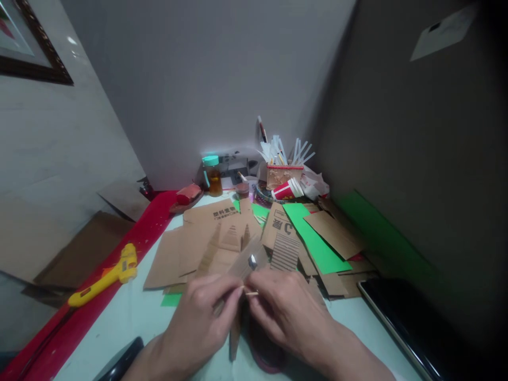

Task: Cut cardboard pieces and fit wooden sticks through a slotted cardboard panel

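My left hand point(208, 312) and my right hand point(283, 309) meet fingertip to fingertip over the near middle of the table. Between their pinched fingers runs a short, thin wooden stick point(251, 293); its ends are hidden by the fingers. Just beyond them a translucent, ruler-like strip point(241, 263) slants up to the right, with a small shiny spot near it that I cannot make out. Under the hands a narrow pointed piece of cardboard point(235, 341) points toward me. Beside it lies a dark rounded object point(265, 349), mostly covered by my right hand.
Cut cardboard sheets point(194, 227) and green card point(317, 241) spread behind the hands. A yellow glue gun point(105, 278) lies at left on a red strip. At right rests a black phone-like slab point(405, 317). Farther back stand a teal-capped bottle point(213, 177) and a stick-filled box point(283, 176).
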